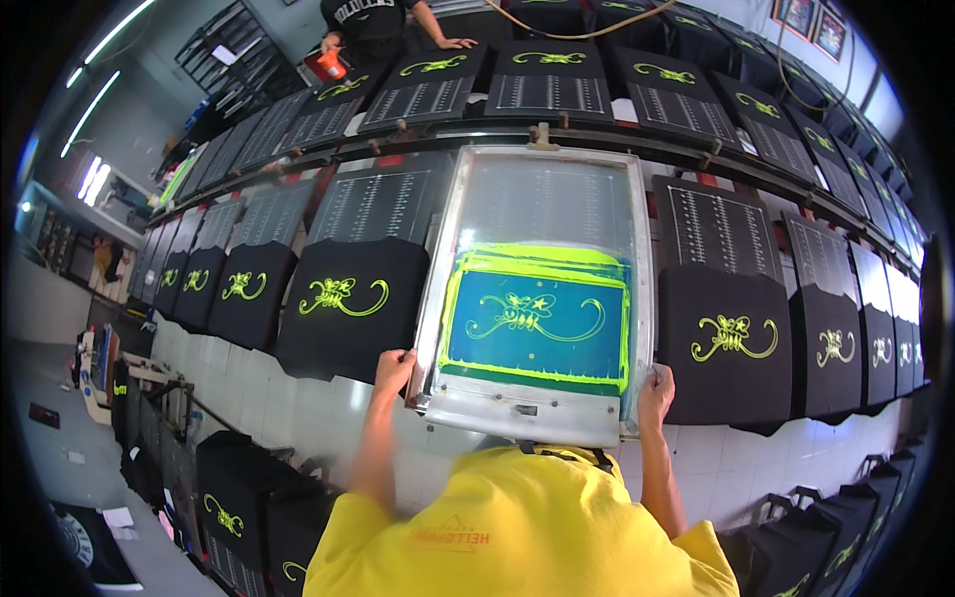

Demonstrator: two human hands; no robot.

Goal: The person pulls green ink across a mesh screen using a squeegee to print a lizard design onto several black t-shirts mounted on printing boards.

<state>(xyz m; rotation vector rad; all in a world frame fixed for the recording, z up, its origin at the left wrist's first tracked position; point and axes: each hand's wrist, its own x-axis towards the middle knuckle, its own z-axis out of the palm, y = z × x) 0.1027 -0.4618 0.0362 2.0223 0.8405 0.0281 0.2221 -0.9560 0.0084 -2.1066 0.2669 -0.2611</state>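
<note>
A silver screen-printing frame (642, 261) lies in front of me, its long sides pointing away. Its mesh carries a blue-green stencil (497, 343) with a curled ornamental design, bordered by neon yellow-green ink (542, 259). Across the frame's near end is a broad metal plate (477, 410). My left hand (396, 370) is closed at the frame's lower left edge. On the opposite side, my right hand (656, 394) grips the lower right edge. What lies under the frame is mostly hidden.
Black printed shirts (348, 298) (731, 333) on boards flank the frame, with another row beyond a metal rail (418, 137). A person (368, 25) across the row holds an orange container (329, 66). More shirts (234, 497) stand behind me on the left and right.
</note>
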